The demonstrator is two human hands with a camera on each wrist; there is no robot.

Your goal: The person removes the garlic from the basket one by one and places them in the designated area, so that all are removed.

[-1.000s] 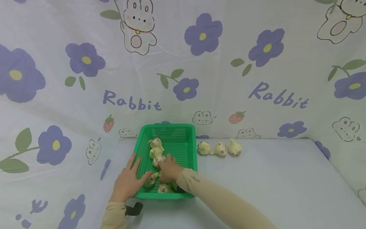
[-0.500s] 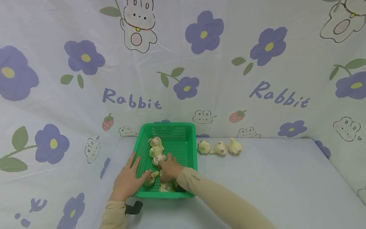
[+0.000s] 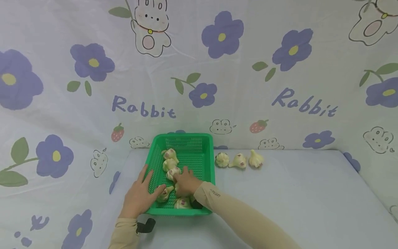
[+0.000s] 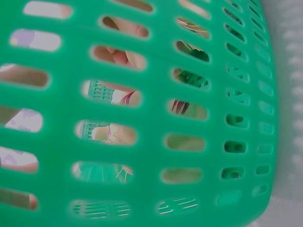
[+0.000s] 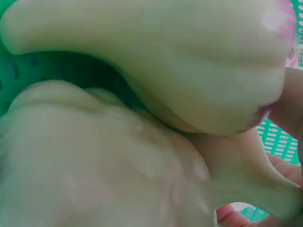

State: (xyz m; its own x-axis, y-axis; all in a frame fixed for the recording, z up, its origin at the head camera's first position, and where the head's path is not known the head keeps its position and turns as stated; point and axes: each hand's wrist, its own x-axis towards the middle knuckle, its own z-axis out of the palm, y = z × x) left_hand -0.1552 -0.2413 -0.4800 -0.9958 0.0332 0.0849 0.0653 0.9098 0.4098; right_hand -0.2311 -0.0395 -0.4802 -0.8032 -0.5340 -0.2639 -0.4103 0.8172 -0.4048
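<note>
A green plastic basket [image 3: 203, 211] holds several garlic bulbs. My left hand [image 3: 139, 199] rests over its left rim, fingers spread and fairly straight, the thumb reaching inside beside a garlic bulb [image 3: 164, 194]. Inside the basket, my right hand [image 3: 186, 183] grips a garlic bulb [image 3: 178, 190], mostly hidden beneath it. Another bulb [image 3: 182, 203] lies near the front wall, below that hand. Close up in the right wrist view, garlic bulbs [image 5: 109, 161] crowd together, with fingers [image 5: 289, 101] at the right edge. The basket's slotted wall [image 4: 151, 109] fills the left wrist view.
More garlic bulbs, one at the back [image 3: 170, 155], form a row along the basket's left side. Three bulbs, including a middle one [image 3: 238, 161], lie on the white table [image 3: 280, 200] right of the basket. A patterned cloth [image 3: 242, 79] hangs behind.
The garlic bulb near the basket's front wall has shifted slightly right. My right hand has moved very slightly right; my left hand stays put.
</note>
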